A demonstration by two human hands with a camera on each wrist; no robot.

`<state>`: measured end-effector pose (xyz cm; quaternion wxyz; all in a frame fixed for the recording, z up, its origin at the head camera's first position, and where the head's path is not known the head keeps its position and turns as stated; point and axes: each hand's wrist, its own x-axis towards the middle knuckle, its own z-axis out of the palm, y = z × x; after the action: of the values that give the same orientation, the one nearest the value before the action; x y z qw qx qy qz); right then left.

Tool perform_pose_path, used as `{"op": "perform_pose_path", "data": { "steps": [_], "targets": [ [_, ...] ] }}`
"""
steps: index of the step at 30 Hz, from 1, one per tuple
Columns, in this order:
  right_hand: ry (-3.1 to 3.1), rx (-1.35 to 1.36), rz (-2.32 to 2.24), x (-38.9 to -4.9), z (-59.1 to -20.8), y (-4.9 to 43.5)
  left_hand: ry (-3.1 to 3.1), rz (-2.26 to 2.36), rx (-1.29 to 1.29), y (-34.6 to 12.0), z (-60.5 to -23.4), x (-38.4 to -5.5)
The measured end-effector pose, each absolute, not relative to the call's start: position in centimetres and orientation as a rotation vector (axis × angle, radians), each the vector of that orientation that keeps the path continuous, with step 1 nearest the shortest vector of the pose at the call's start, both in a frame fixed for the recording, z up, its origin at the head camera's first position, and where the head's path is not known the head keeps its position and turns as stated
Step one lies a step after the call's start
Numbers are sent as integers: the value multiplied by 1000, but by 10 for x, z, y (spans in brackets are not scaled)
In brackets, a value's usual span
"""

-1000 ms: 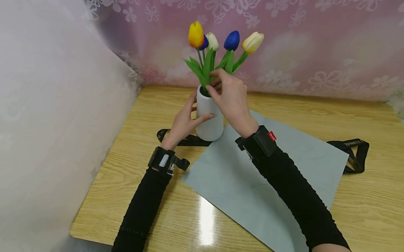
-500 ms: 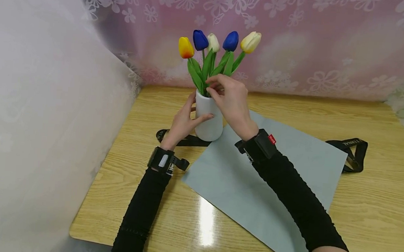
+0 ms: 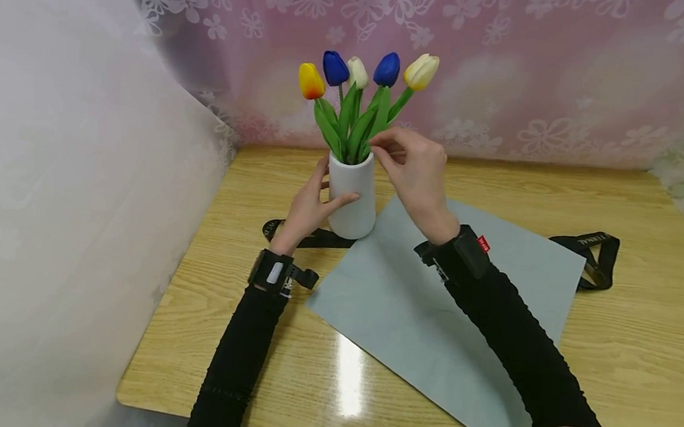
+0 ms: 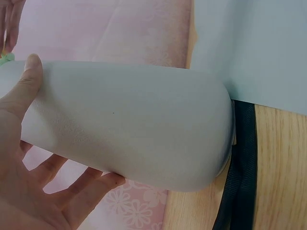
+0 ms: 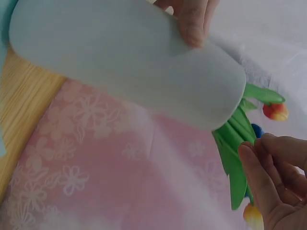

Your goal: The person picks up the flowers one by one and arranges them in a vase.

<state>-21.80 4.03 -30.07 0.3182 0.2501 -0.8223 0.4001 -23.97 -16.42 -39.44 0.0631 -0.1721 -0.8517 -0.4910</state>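
A white vase (image 3: 352,201) stands upright near the back of the table with several tulips in it. Their heads are yellow-orange (image 3: 311,82), blue (image 3: 336,69) and cream (image 3: 421,72), above green leaves (image 3: 360,131). My left hand (image 3: 309,204) grips the vase from its left side; the left wrist view shows the thumb (image 4: 29,79) across the front and the other fingers behind it. Beside the rim, on the right, my right hand (image 3: 414,169) pinches at a tulip's green leaf with thumb and forefinger. In the right wrist view those fingertips (image 5: 247,151) overlap the leaves.
A grey-blue sheet (image 3: 430,314) lies slanted on the wooden table (image 3: 187,335), right of the vase and under the right forearm. A black strap (image 3: 328,239) passes behind the vase's base, and its looped end (image 3: 600,261) shows at right. A pink floral curtain (image 3: 540,75) hangs behind.
The yellow-orange tulip has tipped left and lower, and the blue one beside it has come into full view. My right hand has shifted right along the leaves. The left hand stays on the vase.
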Motion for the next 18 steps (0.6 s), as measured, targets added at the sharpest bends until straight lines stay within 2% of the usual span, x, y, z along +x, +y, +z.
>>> {"op": "perform_pose_path", "data": {
  "steps": [18],
  "targets": [
    [-2232, 428, 1008, -204, -329, 101, -2586, -1481, -498, -181, -391, -247]
  ]
}}
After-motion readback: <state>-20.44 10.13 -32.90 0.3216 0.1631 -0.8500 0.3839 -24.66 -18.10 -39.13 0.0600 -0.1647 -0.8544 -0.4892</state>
